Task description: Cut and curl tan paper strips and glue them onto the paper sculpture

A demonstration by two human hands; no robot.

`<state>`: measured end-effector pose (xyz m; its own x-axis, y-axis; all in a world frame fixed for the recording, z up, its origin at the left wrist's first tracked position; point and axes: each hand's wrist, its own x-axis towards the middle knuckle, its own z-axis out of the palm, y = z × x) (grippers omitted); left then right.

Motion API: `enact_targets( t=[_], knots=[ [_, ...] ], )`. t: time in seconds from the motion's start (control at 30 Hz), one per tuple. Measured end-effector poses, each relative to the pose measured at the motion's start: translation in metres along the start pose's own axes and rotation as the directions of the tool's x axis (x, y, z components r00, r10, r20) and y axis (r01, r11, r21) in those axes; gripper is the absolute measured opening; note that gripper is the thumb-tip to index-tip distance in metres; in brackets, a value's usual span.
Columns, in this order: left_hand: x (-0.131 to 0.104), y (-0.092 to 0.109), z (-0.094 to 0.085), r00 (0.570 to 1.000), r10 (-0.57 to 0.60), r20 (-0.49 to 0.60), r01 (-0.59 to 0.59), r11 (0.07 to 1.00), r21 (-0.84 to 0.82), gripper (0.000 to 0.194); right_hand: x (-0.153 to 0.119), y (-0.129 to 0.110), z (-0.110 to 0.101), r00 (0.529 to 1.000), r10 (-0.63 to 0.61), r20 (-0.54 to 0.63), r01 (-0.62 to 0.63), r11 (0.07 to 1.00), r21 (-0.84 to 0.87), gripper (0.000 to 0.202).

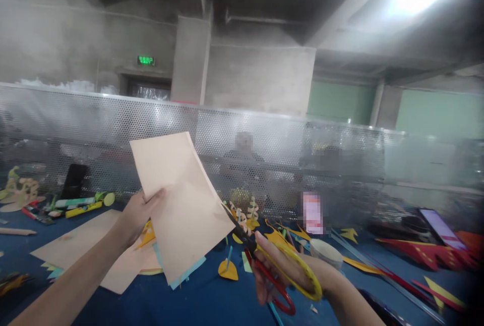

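My left hand (139,215) pinches a pale peach sheet of paper (177,200), thumb on its front face, and holds it up at a tilt above the table. A narrow second edge shows along its right side. In my right hand (272,265) is a pair of scissors (245,237) with dark blades, one yellow handle loop and one red. Their blades point up and left and reach the right edge of the paper; the tips are partly hidden there. Below the held sheet lie more peach sheets (121,270) and a light blue sheet (189,271).
A perforated metal screen (113,134) runs behind the blue table (207,306). Glue sticks (75,204) and a black phone (74,182) are at the left. A yellow paper cutout (228,269), a tape roll (325,254), a lit phone (442,227) and red paper pieces (423,253) lie rightward.
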<state>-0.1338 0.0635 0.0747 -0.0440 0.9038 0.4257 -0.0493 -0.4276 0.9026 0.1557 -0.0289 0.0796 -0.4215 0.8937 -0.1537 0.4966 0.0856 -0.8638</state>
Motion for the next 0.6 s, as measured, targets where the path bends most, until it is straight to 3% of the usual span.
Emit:
enact_targets(
  t=[0.07, 0.23, 0.43, 0.6],
  knots=[
    [0.000, 0.000, 0.001, 1.000, 0.001, -0.009, -0.001, 1.000, -0.004, 0.047, 0.000, 0.001, 0.000, 0.998, -0.015, 0.054, 0.012, 0.999, 0.053, 0.060],
    [0.001, 0.000, 0.000, 0.999, 0.005, -0.036, -0.005, 1.000, 0.013, 0.046, 0.003, 0.004, 0.001, 0.999, 0.000, 0.054, -0.004, 0.998, 0.066, 0.059],
    [-0.005, 0.008, 0.005, 0.999, -0.035, 0.010, 0.035, 0.999, 0.031, 0.041, 0.001, 0.001, 0.002, 1.000, 0.015, 0.026, -0.016, 0.999, 0.047, 0.060],
    [-0.008, 0.013, 0.011, 0.998, -0.050, -0.035, 0.051, 0.998, 0.030, 0.043, 0.002, 0.002, 0.004, 0.998, -0.013, 0.066, 0.006, 0.994, 0.105, 0.058]
  ],
)
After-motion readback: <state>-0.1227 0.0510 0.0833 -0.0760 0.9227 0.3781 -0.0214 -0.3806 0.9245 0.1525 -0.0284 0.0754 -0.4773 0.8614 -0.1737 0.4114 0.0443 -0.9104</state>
